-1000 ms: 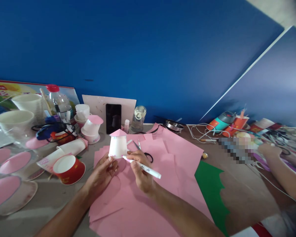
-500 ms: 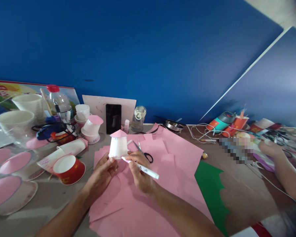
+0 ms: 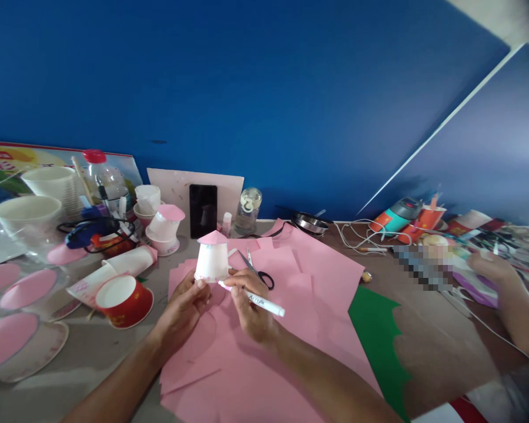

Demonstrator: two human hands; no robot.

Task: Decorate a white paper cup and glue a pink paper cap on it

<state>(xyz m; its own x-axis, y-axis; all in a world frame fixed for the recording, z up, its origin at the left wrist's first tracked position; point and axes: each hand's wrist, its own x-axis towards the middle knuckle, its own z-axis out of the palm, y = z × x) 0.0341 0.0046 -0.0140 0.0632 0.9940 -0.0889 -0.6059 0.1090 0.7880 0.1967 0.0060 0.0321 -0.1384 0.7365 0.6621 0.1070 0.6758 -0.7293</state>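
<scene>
An upside-down white paper cup [image 3: 212,261] topped with a pink paper cone [image 3: 212,237] is held by its rim in my left hand [image 3: 189,302]. Small pinkish marks run along the cup's lower rim. My right hand [image 3: 250,302] grips a white acrylic marker [image 3: 264,305], its tip close to the right side of that rim. Under both hands lie overlapping sheets of pink paper [image 3: 264,364]. Black-handled scissors [image 3: 265,279] rest on the sheets just beyond my right hand.
Pink-topped cups [image 3: 29,289], a red cup [image 3: 124,301] and stacked cups [image 3: 55,185] stand at left. A phone [image 3: 203,211] and glass jar [image 3: 248,210] are behind. Green paper [image 3: 374,341] lies right; beyond it are cables and another person's hand [image 3: 494,270].
My hands, the cup and the marker are almost where they were. At the far right the other person's hand and forearm have shifted slightly to the right.
</scene>
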